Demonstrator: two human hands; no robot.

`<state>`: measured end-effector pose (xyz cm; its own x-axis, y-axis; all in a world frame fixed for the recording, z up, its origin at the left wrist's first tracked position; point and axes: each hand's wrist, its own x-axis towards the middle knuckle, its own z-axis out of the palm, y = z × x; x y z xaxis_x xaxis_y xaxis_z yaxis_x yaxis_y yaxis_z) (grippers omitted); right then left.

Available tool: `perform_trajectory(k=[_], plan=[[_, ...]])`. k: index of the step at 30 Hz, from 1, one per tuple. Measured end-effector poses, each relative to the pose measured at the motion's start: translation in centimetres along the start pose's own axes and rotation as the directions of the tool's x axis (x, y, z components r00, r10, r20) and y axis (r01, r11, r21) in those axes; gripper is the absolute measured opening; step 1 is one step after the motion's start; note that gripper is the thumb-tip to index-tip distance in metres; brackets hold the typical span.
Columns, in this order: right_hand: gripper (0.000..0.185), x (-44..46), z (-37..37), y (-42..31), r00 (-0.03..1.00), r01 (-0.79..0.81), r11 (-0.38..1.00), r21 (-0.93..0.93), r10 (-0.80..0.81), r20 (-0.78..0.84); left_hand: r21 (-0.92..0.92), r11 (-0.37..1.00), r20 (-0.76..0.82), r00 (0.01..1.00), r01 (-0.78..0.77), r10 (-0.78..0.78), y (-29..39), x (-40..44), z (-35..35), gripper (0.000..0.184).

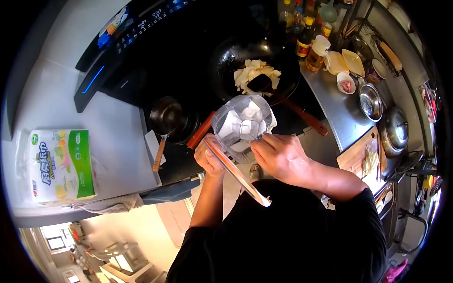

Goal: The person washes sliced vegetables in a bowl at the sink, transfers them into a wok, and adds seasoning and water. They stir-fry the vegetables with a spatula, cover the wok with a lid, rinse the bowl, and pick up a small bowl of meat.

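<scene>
My left hand (207, 158) is wrapped round the side of a clear seasoning box (219, 125), whose compartments hold white powder. Its orange-edged lid (238, 175) hangs open beside that hand. My right hand (281, 153) is closed in a pinch at the box's near right rim; what its fingers grip is hidden. Just beyond the box, a black wok (224, 61) on the stove contains pale sliced pieces (255, 68). A spatula (302, 113) rests in the wok, its red-brown handle pointing towards the right.
To the left of the wok sits a small pan (166, 115) with a wooden handle. A pack of kitchen towels (61, 164) lies on the left counter. At right are sauce bottles (304, 42), a bowl of pink pieces (347, 84) and a cutting board (354, 159).
</scene>
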<state>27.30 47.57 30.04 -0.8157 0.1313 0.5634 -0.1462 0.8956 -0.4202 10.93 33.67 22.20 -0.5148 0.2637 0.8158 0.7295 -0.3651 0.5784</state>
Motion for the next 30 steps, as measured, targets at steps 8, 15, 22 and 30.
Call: perform_trajectory(k=[8,15,22,30], plan=[[0.014,-0.7,1.4,0.0,0.997,-0.071,0.997,0.018,0.07,0.011,0.025,0.998,-0.001,0.998,-0.056,0.056,-1.6,-1.1,-0.6,0.045],[0.011,-1.5,1.6,0.1,0.971,-0.206,0.958,0.202,0.226,-0.082,0.018,0.998,0.013,0.998,-0.066,0.066,-1.7,-1.0,-0.4,0.044],[0.008,-1.8,0.9,0.3,0.903,-0.388,0.851,0.355,0.427,-0.038,0.038,0.995,0.021,0.996,-0.088,0.087,-1.8,-0.7,0.1,0.044],[0.012,-1.2,-0.2,0.9,0.701,-0.619,0.46,0.636,0.689,0.184,0.125,0.99,-0.039,0.996,-0.072,0.078,-3.2,-1.2,0.0,0.043]])
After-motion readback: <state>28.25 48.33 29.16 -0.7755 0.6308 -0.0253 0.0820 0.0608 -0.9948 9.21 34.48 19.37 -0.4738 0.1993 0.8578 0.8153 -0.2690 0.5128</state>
